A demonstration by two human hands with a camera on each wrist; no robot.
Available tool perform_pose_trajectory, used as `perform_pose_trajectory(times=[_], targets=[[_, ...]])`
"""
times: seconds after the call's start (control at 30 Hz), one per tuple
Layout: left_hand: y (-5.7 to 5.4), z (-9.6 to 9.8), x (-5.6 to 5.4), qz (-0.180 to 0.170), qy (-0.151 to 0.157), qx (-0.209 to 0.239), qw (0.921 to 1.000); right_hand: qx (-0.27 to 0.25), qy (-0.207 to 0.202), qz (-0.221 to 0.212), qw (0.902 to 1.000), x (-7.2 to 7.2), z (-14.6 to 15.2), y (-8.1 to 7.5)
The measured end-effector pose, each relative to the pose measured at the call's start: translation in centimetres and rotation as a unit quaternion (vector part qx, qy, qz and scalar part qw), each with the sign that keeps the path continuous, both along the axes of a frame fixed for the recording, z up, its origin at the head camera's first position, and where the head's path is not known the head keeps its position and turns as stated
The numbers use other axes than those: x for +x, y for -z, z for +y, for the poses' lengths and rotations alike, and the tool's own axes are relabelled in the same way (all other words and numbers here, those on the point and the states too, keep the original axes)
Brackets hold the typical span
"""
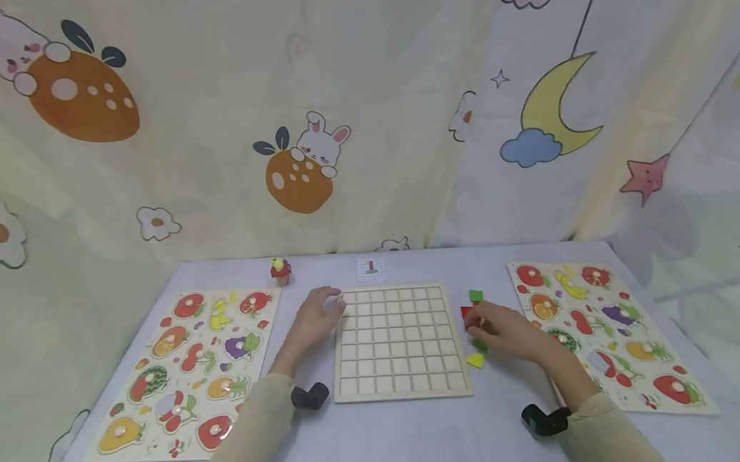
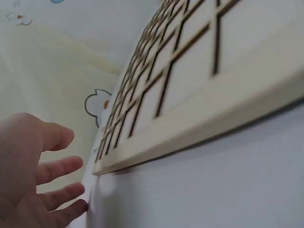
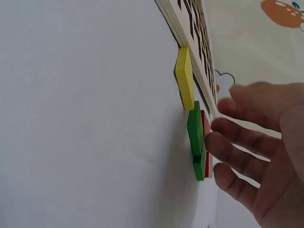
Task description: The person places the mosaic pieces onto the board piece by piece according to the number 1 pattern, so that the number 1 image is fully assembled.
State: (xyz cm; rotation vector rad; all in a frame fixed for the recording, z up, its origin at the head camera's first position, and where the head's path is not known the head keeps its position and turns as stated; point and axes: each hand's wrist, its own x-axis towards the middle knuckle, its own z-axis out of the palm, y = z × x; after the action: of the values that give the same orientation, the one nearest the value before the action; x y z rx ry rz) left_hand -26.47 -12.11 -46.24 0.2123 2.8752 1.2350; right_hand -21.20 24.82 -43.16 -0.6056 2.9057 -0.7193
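A pale wooden grid board (image 1: pixel 400 366) lies flat in the middle of the table. My left hand (image 1: pixel 315 321) is at its upper left corner, with fingers spread and holding nothing in the left wrist view. To the board's right, my right hand (image 1: pixel 506 330) hovers over small coloured blocks, fingers loosely bent and apart. Those blocks include a green one (image 1: pixel 475 295), a red one (image 1: pixel 467 312) and a yellow one (image 1: pixel 475 360). In the right wrist view, the fingertips come right up to a green block (image 3: pixel 195 128); nothing shows between thumb and fingers.
Fruit puzzle boards lie on both sides, one at left (image 1: pixel 134 455) and one at right (image 1: pixel 698 408), partly under the right forearm. Behind the grid board are a small printed card (image 1: pixel 370 269) and a little red and yellow figurine (image 1: pixel 280 271). A patterned curtain (image 1: pixel 389 129) hangs along the back.
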Motion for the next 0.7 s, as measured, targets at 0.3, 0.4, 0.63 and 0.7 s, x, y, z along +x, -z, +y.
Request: perform_pose_trajectory(times=[0.3,0.4,0.63,0.7], targets=[[1.4,0.6,-0.2,0.051,-0.024,0.012,0.9983,-0.012,-0.041,-0.035,0.9985,2.1,1.1,0.2],[1.2,0.8,-0.2,0.063,-0.032,0.011,0.9974,-0.018,-0.037,-0.051,0.9979,2.4,1.1,0.3],[1.7,0.9,-0.4,0.084,-0.036,-0.005,0.9958,-0.009,-0.028,-0.059,0.9978,2.9,1.1,0.8],[2.0,0.8,-0.5,0.096,-0.026,-0.011,0.9950,-0.005,-0.027,-0.054,0.9982,2.8,1.0,0.9]])
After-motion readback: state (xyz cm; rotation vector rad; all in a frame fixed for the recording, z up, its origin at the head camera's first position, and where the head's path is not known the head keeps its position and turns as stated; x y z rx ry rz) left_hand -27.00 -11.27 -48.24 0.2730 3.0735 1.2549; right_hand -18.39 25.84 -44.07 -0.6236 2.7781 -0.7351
